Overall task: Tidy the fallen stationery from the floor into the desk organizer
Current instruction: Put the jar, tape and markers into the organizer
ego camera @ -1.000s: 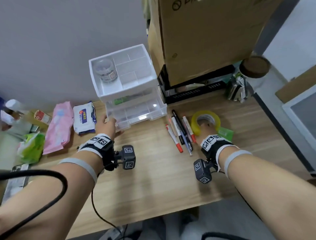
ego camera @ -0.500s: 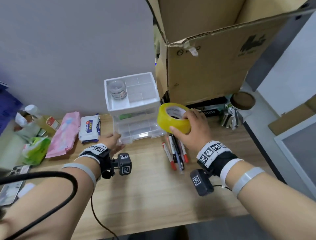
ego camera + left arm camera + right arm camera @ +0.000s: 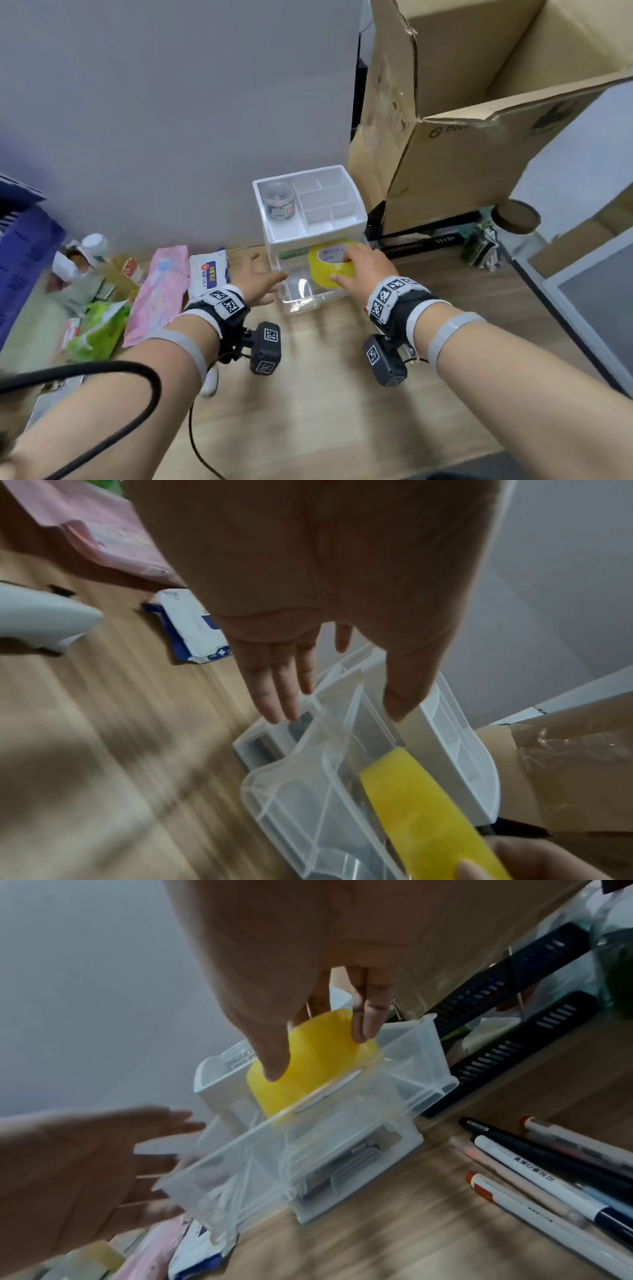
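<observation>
A white desk organizer (image 3: 274, 236) stands on the wooden floor against the wall, its clear drawer (image 3: 298, 301) pulled out. My right hand (image 3: 356, 265) grips a yellow tape roll (image 3: 323, 270) by its rim, partly down in the drawer. In the right wrist view thumb and fingers pinch the tape roll (image 3: 308, 1074) above the drawer (image 3: 274, 1156). My left hand (image 3: 258, 279) is open, fingers straight, at the drawer's left side. The left wrist view shows the left hand's fingertips (image 3: 274, 710) by the drawer (image 3: 301, 791) and the tape roll (image 3: 421, 813). Several pens (image 3: 548, 1177) lie on the floor to the right.
A small clear jar (image 3: 278, 200) sits in the organizer's top tray. A big cardboard box (image 3: 462, 113) on a black rack stands right of it. Tissue packs (image 3: 209, 272), a pink packet (image 3: 157, 294) and a green bag (image 3: 97, 329) lie to the left.
My right hand picked the tape roll off the floor, carried it left and lowered it into the open drawer. My left hand stayed at the drawer's left side. The head view rose.
</observation>
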Motion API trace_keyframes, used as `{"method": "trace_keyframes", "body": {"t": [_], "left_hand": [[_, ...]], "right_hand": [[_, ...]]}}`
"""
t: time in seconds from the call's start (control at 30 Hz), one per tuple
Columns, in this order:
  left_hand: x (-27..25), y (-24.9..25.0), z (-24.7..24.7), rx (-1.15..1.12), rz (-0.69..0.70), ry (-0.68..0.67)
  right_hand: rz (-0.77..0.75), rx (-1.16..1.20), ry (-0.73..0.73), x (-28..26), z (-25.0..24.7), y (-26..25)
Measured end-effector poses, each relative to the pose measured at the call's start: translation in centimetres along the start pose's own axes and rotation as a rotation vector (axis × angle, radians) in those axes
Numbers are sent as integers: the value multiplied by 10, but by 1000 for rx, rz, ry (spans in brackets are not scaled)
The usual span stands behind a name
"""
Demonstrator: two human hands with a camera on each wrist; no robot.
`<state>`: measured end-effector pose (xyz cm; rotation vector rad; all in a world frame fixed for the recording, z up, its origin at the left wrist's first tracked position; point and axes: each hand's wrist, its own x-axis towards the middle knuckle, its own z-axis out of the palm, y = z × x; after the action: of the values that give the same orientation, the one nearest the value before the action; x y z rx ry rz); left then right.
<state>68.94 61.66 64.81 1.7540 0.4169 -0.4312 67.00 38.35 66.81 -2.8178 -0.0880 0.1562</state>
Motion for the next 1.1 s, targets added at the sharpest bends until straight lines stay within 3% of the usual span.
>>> {"method": "trace_keyframes", "body": {"t": [0.13, 0.3, 0.4, 0.47, 0.63, 0.77, 0.93, 1.1], "left_hand": [[16, 16, -11, -12, 123, 17], [34, 35, -5, 6, 137, 71], [44, 36, -1, 95, 209, 145], [47, 36, -2, 157, 258, 195], [56, 37, -10, 265, 362, 186], [56, 39, -12, 306, 421, 157], [58, 39, -16, 305, 391, 122], [61, 35, -17, 236, 357, 109]], "right_hand": [[51, 29, -56, 4, 9, -10], [189, 82, 353, -33, 32, -18], [373, 241, 75, -49, 49, -25], [419, 354, -30, -46, 56, -28], [382, 413, 6, -14, 56, -41], [350, 425, -126, 22, 52, -54], [386, 495, -192, 60, 58, -54], [441, 648, -78, 52, 82, -40]]}}
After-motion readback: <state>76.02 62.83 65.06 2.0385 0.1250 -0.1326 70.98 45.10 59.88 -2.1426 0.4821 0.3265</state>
